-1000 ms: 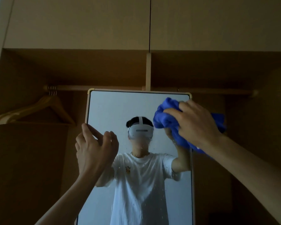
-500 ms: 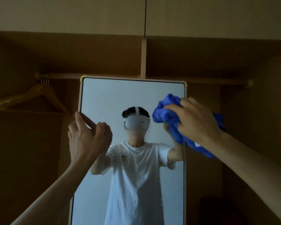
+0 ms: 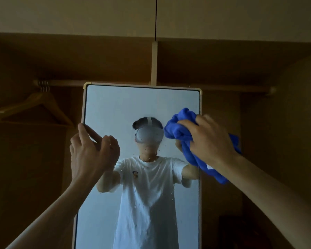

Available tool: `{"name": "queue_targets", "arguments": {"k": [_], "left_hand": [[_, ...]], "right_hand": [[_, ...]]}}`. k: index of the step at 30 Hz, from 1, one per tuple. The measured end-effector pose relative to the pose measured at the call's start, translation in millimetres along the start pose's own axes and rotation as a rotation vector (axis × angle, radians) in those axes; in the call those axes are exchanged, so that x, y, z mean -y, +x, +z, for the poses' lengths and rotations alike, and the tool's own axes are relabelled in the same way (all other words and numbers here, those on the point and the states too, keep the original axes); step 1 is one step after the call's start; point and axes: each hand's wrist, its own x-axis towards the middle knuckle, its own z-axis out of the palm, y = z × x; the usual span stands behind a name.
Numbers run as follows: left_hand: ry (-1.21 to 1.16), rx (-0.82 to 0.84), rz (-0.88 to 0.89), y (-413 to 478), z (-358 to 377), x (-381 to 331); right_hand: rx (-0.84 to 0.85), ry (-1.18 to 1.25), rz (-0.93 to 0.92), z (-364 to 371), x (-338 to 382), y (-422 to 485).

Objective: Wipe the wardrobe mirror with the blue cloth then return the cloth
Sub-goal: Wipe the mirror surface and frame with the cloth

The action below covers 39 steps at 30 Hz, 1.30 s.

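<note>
A tall wardrobe mirror [image 3: 115,108] with a pale frame stands upright in front of me, with water droplets across its lower half. My right hand [image 3: 208,141] grips a bunched blue cloth [image 3: 178,126] and presses it on the glass near the mirror's right edge. Part of the cloth hangs below my wrist. My left hand [image 3: 92,151] holds the mirror's left edge, thumb on the frame and fingers curled over the glass. The glass reflects a person in a white T-shirt.
The mirror stands inside an open wooden wardrobe. A clothes rail [image 3: 115,83] runs behind its top, with wooden hangers [image 3: 38,105] at the left. A vertical divider [image 3: 154,63] rises above the mirror. Closed upper cabinet doors [image 3: 79,15] fill the top.
My right hand has slid the cloth down the mirror's right side, further below the top edge. My left hand keeps its hold on the left edge. The view has shifted slightly.
</note>
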Motion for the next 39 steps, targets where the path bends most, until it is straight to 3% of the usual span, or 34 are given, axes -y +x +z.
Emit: {"name": "queue_targets", "arguments": {"k": [4, 9, 15, 21, 39], "left_hand": [[0.022, 0.003, 0.020, -1.3, -1.2, 2.4], [0.035, 0.011, 0.041, 0.6, -1.7, 8.4], [0.042, 0.037, 0.047, 3.7, -1.3, 16.9], [-0.002, 0.046, 0.035, 8.8, -4.5, 17.5], [-0.175, 0.033, 0.151, 26.4, -9.0, 50.9]], "right_hand": [[-0.122, -0.143, 0.126, -14.6, -22.3, 38.5], [-0.162, -0.129, 0.291, -16.8, -11.9, 43.9], [-0.030, -0.045, 0.262, 5.5, 20.2, -7.0], [-0.211, 0.043, 0.446, -20.5, -17.6, 44.3], [-0.175, 0.042, 0.614, -10.9, 44.9, 69.0]]}}
